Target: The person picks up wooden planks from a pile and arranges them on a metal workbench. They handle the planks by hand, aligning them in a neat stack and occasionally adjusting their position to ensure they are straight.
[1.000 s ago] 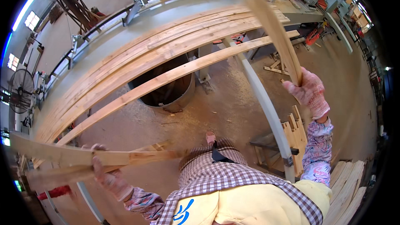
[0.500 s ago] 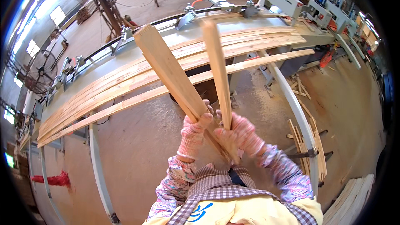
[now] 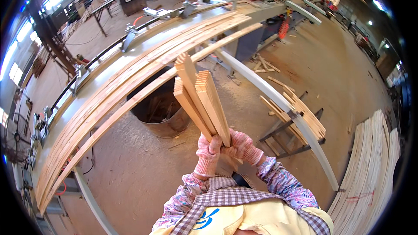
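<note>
The short boards (image 3: 213, 106) were bunched in front of the person's waist, tilted up and away, their notched ends uppermost. The left hand (image 3: 209, 151), in a pink knit glove, was closed around their lower part from the left; the right hand (image 3: 241, 147), gloved alike, gripped them from the right, close beside it. Below the hands the lower ends were partly hidden by the gloves and blurred. Behind the boards' upper ends, a single strip (image 3: 152, 88) ran across the view, just apart from a row of long strips (image 3: 139, 75) lying side by side on the grey table (image 3: 109, 67). Under the single strip stood a round drum (image 3: 163, 128) with wood scraps inside. To the right, a grey bar (image 3: 265, 91) slanted out from the table, passing in front of a low stand (image 3: 278, 138) that bore more short pieces (image 3: 307, 113). Clamps (image 3: 129, 37) lined the table's far edge, and a pile of long planks (image 3: 365, 161) lay at the lower right.
</note>
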A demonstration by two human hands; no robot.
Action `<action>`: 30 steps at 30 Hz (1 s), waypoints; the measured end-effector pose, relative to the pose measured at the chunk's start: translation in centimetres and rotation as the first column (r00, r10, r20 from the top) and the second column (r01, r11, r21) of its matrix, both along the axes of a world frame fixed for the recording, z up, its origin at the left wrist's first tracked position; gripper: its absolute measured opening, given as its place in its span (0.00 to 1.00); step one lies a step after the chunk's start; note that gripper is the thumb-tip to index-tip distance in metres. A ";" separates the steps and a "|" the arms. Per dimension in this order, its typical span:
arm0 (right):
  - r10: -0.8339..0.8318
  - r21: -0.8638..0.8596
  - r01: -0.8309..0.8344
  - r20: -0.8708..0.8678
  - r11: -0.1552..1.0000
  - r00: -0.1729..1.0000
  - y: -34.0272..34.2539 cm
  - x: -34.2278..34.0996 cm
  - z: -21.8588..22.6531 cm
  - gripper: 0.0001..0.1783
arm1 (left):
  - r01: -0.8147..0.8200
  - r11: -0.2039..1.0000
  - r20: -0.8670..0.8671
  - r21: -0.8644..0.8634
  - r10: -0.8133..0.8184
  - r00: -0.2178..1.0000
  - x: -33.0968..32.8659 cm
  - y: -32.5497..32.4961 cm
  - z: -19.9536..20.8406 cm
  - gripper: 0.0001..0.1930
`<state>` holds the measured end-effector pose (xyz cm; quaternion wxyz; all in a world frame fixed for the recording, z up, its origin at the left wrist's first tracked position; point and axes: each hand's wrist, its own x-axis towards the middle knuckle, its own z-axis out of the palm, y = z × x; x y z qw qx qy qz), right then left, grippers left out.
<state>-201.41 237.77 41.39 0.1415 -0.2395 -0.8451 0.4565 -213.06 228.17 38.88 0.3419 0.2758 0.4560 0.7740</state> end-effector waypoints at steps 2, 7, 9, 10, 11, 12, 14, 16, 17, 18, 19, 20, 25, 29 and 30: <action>-0.006 -0.011 0.005 -0.055 1.000 0.998 -0.1 3.0 -0.5 0.28 | 0.075 0.997 -0.023 0.025 -0.074 0.997 1.8 -0.2 2.2 0.42; -0.134 -0.431 0.010 -0.259 0.902 0.956 -1.8 10.5 -6.2 0.27 | 0.561 0.821 -0.071 0.107 -0.556 0.828 3.8 1.7 7.5 0.52; -0.168 -0.599 -0.034 -0.277 0.800 0.946 -2.6 12.3 -6.2 0.25 | 0.628 0.777 0.060 0.039 -0.629 0.775 5.1 1.8 5.7 0.55; -0.206 -0.697 -0.090 -0.330 0.712 0.921 -3.0 13.0 -5.9 0.24 | 0.651 0.759 0.096 0.001 -0.648 0.755 5.8 1.6 5.0 0.55; -0.236 -0.675 -0.060 -0.338 0.735 0.911 -3.1 13.4 -7.6 0.24 | 0.681 0.731 0.142 -0.036 -0.671 0.728 6.8 1.5 4.3 0.55; -0.265 -0.650 -0.022 -0.340 0.759 0.903 -2.9 13.7 -10.3 0.24 | 0.684 0.726 0.085 -0.065 -0.679 0.729 7.6 1.7 3.2 0.54; -0.323 -0.668 0.026 -0.325 0.744 0.889 -3.3 15.4 -12.1 0.24 | 0.712 0.695 0.103 -0.100 -0.705 0.702 9.4 1.3 3.4 0.51; -0.395 -0.739 0.055 -0.295 0.672 0.870 -3.4 16.6 -11.1 0.24 | 0.723 0.683 0.025 -0.109 -0.725 0.688 10.0 1.5 2.8 0.49; -0.424 -0.767 0.062 -0.284 0.639 0.860 -3.3 16.8 -9.9 0.25 | 0.710 0.695 -0.021 -0.117 -0.716 0.697 10.3 1.3 3.1 0.48; -0.453 -0.794 0.067 -0.273 0.605 0.849 -3.2 16.9 -9.3 0.25 | 0.696 0.707 -0.068 -0.125 -0.706 0.705 10.4 1.3 3.1 0.47; -0.409 -0.698 0.158 -0.208 0.698 0.889 -3.1 16.9 -9.4 0.25 | 0.714 0.692 -0.031 -0.102 -0.720 0.693 10.4 1.3 2.7 0.46; -0.370 -0.577 0.234 -0.129 0.783 0.920 -2.9 16.9 -9.5 0.25 | 0.729 0.680 0.003 -0.076 -0.731 0.682 10.3 1.5 2.2 0.46; -0.319 0.178 0.283 0.227 0.942 0.920 -1.6 17.2 -13.6 0.30 | 0.776 0.629 0.151 0.040 -0.772 0.618 10.1 2.1 0.9 0.42; -0.340 0.058 0.335 0.170 0.940 0.925 -1.6 16.5 -15.0 0.34 | 0.784 0.621 0.031 0.022 -0.784 0.620 9.3 2.6 -0.7 0.41; -0.364 -0.069 0.375 0.126 0.925 0.923 -1.2 16.8 -17.3 0.35 | 0.786 0.618 -0.046 0.036 -0.784 0.619 9.3 3.1 -1.0 0.41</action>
